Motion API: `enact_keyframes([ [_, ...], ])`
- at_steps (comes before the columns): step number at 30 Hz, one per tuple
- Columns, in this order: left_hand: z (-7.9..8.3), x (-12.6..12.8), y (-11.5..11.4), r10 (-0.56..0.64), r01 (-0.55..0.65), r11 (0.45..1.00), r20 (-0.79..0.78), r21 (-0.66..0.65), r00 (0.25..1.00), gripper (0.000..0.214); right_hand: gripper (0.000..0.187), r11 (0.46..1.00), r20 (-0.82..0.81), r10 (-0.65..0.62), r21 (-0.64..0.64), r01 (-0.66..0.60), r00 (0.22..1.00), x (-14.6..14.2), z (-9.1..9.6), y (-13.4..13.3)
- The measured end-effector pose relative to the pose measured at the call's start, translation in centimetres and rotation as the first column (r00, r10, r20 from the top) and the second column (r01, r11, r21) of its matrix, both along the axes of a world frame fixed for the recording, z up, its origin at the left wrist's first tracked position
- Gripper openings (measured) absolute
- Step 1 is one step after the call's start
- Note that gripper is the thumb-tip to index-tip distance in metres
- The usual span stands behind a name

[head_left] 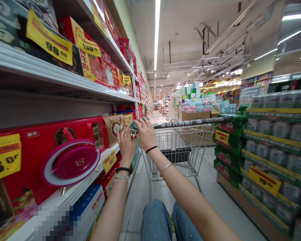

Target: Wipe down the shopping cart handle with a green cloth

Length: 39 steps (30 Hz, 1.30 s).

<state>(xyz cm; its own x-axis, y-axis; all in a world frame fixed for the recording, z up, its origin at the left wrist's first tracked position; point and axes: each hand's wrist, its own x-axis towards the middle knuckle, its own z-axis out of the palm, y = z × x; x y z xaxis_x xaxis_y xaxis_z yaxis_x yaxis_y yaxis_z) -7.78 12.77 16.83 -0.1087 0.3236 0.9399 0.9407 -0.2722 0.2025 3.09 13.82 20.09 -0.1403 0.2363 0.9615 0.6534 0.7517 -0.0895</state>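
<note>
At the left end of the shopping cart's dark handle [183,123], both my hands are close together. My right hand [145,134] lies over the handle end with its fingers bent around a green cloth [133,126], partly hidden under them. My left hand [127,142] is just beside it, fingers curled and closed at the cloth's near side. The wire shopping cart [175,154] stands in front of my knees, with a dark panel in its frame. Left of my hands, a magenta folding fan light [77,162] stands on the shelf.
Shelves [95,83] of red gift boxes and yellow price tags run along the left. Stacked green drink cases [273,150] rise at the right. Paper-goods packs [198,102] are piled on a carton beyond the cart. A tiled aisle [157,117] stretches ahead.
</note>
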Motion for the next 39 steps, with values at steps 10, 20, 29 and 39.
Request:
enact_keyframes([
  [10, 0.5, 1.1, -0.9, 0.043, -0.042, 0.999, -0.029, 0.029, 0.999, 0.059, 0.053, 0.987, -0.242, -0.13, 0.059, 0.148, 0.962, 15.7, -1.5, 3.7],
  [20, 1.1, 13.6, 1.2, -0.166, 0.167, 0.986, -0.151, -0.012, 0.974, 0.067, 0.066, 0.994, -0.083, -0.055, 0.093, 0.062, 0.995, 12.7, -3.1, 3.0],
  [29, 1.2, 12.9, 2.8, -0.183, 0.179, 0.983, -0.183, -0.038, 0.966, 0.059, 0.067, 0.932, -0.388, -0.262, 0.134, 0.336, 0.883, 23.5, -5.1, 6.5],
  [39, 1.4, 12.2, 2.9, -0.171, 0.171, 0.985, -0.164, -0.016, 0.972, 0.051, 0.065, 0.956, -0.138, -0.211, 0.177, 0.233, 0.968, 14.4, -6.8, 4.5],
])
